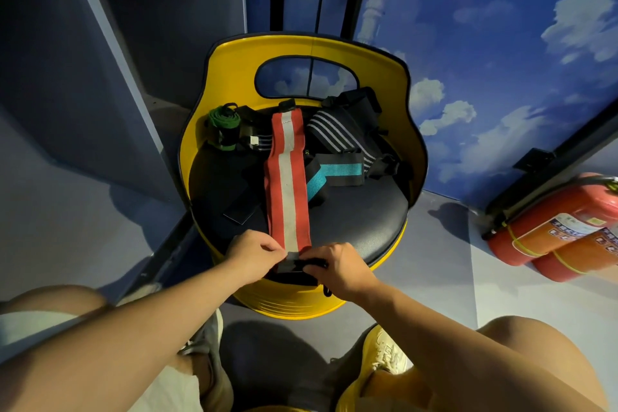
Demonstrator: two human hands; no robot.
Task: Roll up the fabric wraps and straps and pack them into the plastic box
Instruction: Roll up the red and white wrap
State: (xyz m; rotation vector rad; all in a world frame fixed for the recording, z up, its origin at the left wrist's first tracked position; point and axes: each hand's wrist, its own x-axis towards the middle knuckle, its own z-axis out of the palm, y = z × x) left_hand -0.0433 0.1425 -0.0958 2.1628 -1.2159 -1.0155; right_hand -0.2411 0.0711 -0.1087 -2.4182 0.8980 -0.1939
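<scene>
Cloud-painted walls surround a yellow seat [234, 77]; both hands, left hand [254, 252] and right hand [337, 269], pinch the red wrap [287, 191]'s black end; extinguisher [551, 231] labels are unreadable.

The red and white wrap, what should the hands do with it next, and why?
Probably fold its near black end over and start rolling away: the red and white wrap lies flat on the seat, and the left hand and right hand pinch that end.

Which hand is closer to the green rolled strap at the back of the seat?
Left. The left hand is at the seat's near edge, on the same side as the green rolled strap; the right hand lies further across, both pinching the red and white wrap.
</scene>
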